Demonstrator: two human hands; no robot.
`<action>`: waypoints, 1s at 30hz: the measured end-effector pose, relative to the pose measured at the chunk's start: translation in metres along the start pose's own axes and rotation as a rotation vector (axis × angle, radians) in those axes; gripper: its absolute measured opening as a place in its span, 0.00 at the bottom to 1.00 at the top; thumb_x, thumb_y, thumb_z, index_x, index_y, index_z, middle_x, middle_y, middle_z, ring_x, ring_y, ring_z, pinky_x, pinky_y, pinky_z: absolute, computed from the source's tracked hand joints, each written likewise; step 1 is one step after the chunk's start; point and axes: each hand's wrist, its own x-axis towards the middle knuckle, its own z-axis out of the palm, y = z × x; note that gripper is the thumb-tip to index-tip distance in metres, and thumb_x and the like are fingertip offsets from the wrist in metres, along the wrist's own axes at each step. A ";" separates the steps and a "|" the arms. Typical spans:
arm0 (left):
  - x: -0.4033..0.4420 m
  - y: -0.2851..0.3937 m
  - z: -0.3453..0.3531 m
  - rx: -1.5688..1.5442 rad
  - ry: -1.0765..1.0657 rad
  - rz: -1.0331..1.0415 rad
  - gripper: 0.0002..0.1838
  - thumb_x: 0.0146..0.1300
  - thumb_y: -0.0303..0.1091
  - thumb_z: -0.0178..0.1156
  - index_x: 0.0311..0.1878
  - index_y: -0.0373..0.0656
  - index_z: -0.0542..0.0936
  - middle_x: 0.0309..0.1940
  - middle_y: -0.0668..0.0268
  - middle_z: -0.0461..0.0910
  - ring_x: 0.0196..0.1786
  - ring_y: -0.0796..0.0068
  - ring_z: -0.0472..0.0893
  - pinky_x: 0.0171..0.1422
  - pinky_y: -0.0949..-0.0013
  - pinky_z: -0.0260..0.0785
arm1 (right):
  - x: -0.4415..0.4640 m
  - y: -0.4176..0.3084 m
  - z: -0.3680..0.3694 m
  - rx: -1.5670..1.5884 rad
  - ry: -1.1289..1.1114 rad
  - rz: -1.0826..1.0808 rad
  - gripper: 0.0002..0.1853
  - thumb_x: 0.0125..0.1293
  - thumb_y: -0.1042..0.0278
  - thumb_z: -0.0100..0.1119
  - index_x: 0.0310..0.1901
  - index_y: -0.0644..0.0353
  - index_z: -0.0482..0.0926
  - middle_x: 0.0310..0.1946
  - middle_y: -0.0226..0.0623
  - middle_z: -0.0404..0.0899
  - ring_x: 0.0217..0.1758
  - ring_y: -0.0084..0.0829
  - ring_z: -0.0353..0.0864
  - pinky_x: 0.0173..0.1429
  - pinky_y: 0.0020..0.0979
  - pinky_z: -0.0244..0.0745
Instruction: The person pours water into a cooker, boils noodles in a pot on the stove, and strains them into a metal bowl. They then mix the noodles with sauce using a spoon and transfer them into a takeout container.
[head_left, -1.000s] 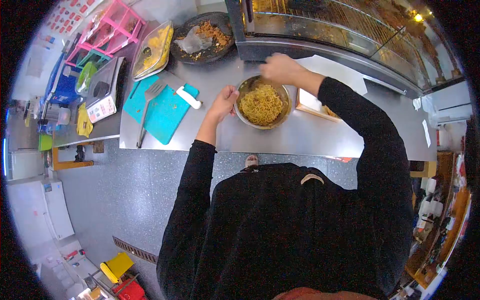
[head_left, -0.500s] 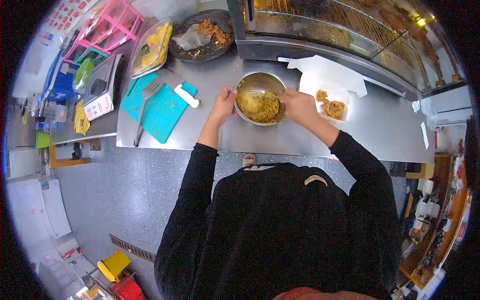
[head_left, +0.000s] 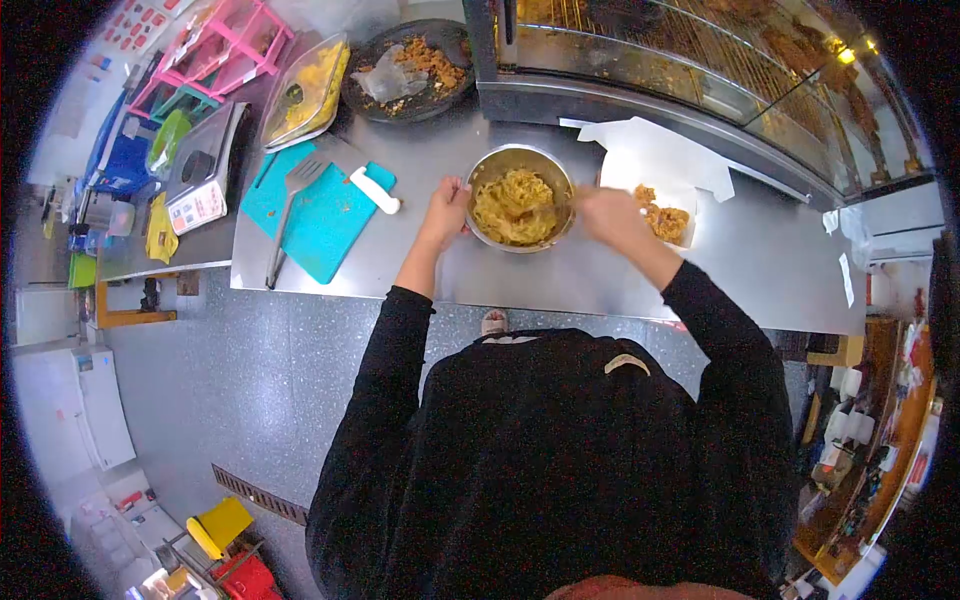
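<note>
At the front of the steel counter (head_left: 570, 285): round, shiny metal bowl (head_left: 521, 158), upright, set between the two hands, yellow-brown noodles (head_left: 515, 200) inside.
Left hand (head_left: 443, 212): fingers narrow, pinching the bowl's rim at its left side.
Right hand (head_left: 608, 218): at the right rim, fingers curled in, closed on what looks like a thin utensil (head_left: 548, 210) reaching into the noodles; blur hides its kind.
Spill risk: bowl held on one side only; a hard push from the right could slide or tip it if the left pinch slackens. A fast sweep could fling strands over the rim.
Knock risk: open white paper box (head_left: 640, 158) just beside the right hand; a wide swing could catch it.
Box contents: golden-brown crisp-looking pieces (head_left: 668, 222), gathered toward the near side.
Black round pan (head_left: 405, 112): brown crumbly food (head_left: 432, 66), crumpled clear plastic (head_left: 388, 80) lying in it.
Clear rectangular container (head_left: 272, 130): yellow food (head_left: 315, 82), resting beyond the turquoise cutting board (head_left: 330, 238).
</note>
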 end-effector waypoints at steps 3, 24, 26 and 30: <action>-0.003 -0.007 0.001 0.000 -0.066 0.043 0.07 0.63 0.37 0.47 0.35 0.44 0.66 0.19 0.72 0.66 0.15 0.83 0.65 0.14 0.78 0.59 | 0.008 -0.014 0.002 -0.060 -0.053 0.080 0.06 0.46 0.68 0.52 0.28 0.52 0.78 0.26 0.33 0.75 0.23 0.35 0.77 0.27 0.36 0.73; 0.008 0.013 -0.001 0.180 -0.188 0.021 0.06 0.63 0.38 0.47 0.37 0.46 0.67 0.23 0.74 0.67 0.17 0.85 0.63 0.15 0.79 0.59 | 0.079 0.007 -0.017 -0.235 0.050 -0.389 0.03 0.45 0.67 0.54 0.23 0.54 0.76 0.28 0.30 0.75 0.34 0.32 0.76 0.36 0.33 0.71; 0.009 0.010 -0.001 0.145 -0.159 0.022 0.07 0.63 0.39 0.47 0.37 0.46 0.67 0.23 0.74 0.67 0.17 0.85 0.62 0.15 0.79 0.58 | 0.084 0.014 -0.014 -0.074 -0.352 0.056 0.07 0.44 0.71 0.54 0.27 0.50 0.80 0.27 0.31 0.76 0.31 0.32 0.76 0.35 0.33 0.71; 0.013 0.004 0.000 0.127 -0.181 0.015 0.07 0.63 0.39 0.47 0.37 0.46 0.67 0.24 0.74 0.67 0.18 0.84 0.63 0.16 0.78 0.57 | 0.078 0.019 0.000 0.153 -0.358 -0.024 0.07 0.46 0.71 0.53 0.26 0.49 0.80 0.28 0.32 0.78 0.33 0.33 0.77 0.35 0.34 0.72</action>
